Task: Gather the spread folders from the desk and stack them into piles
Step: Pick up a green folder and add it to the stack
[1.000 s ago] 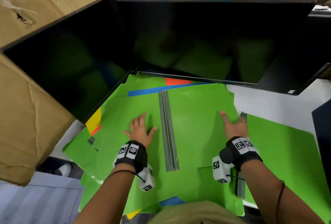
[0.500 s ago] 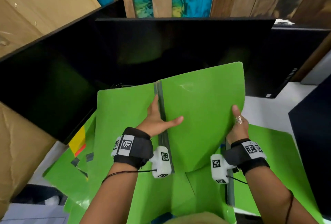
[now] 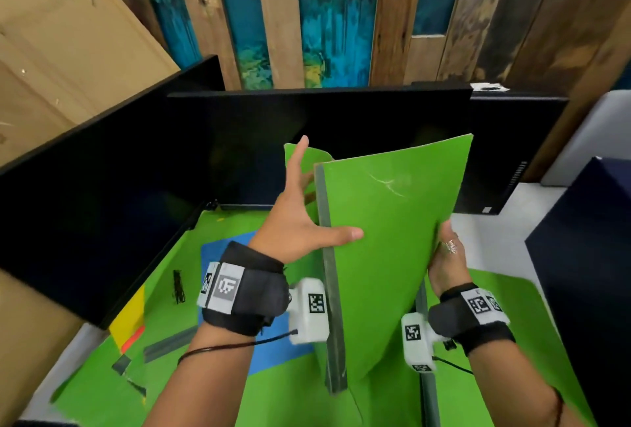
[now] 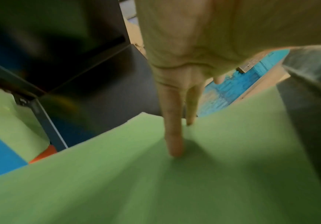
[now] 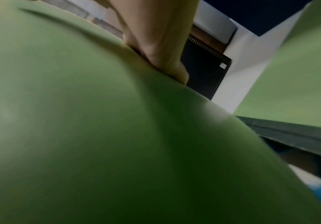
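Note:
A green folder (image 3: 386, 239) with a grey spine (image 3: 329, 290) is lifted off the desk, half folded and standing nearly upright. My left hand (image 3: 298, 215) straddles the spine: its straight fingers (image 4: 173, 136) press the left cover (image 4: 155, 181), and its thumb lies across on the right cover. My right hand (image 3: 447, 256) grips the right cover's outer edge; in the right wrist view this hand (image 5: 159, 37) holds that cover (image 5: 79, 121) by its rim. More folders lie spread on the desk below: a blue one (image 3: 225, 252), a yellow one (image 3: 129, 321) and green ones (image 3: 512, 307).
Two black monitors (image 3: 102, 215) (image 3: 341, 140) stand close behind and to the left. A cardboard box (image 3: 51, 51) leans at the far left. A dark blue block (image 3: 590, 273) stands on the right. Grey strips (image 3: 167, 346) and a black clip (image 3: 178, 286) lie on the folders.
The green folder has gone from flat on the desk to raised and folding shut. The left hand pushed the left cover up and round; the right hand lifted the right edge.

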Available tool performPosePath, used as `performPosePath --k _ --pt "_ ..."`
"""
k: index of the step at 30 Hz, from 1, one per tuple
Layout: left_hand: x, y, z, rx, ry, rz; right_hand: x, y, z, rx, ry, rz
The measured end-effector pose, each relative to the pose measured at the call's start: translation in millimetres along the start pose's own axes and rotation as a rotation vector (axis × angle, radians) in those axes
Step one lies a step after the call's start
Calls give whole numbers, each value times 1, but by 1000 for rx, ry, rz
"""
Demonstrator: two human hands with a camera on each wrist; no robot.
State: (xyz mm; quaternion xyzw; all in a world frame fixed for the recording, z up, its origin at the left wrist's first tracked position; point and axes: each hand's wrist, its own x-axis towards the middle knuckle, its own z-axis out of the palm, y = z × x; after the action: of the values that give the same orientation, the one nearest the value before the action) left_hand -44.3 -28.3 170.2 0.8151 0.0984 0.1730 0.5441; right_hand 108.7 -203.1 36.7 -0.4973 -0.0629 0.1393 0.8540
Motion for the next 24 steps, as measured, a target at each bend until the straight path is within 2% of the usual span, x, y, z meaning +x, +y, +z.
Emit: performPosePath --k 4,8,11,14,15,17,19,22,24 --pt "-6 5 17 -97 -145 103 -2 6 0 -228 -8 -6" --pt "-12 17 29 -119 -208 125 -3 0 1 -301 -42 -36" --pt "-6 18 33 -195 -143 129 -2 -15 -5 -386 -41 -58" --pt "13 0 42 -91 20 119 2 -32 -27 -644 123 -68" --pt "20 -11 49 -11 59 74 4 -35 -39 -774 180 -50" --pt "27 -30 67 73 32 -54 3 -39 -61 -982 238 47" --pt "32 -49 90 142 -62 -195 4 -36 -86 -1120 294 140" --pt "31 -75 131 229 -284 -410 -2 -31 -123 -1259 422 280" --pt "26 -93 158 268 -385 -484 -7 -23 -148 -1301 483 369"
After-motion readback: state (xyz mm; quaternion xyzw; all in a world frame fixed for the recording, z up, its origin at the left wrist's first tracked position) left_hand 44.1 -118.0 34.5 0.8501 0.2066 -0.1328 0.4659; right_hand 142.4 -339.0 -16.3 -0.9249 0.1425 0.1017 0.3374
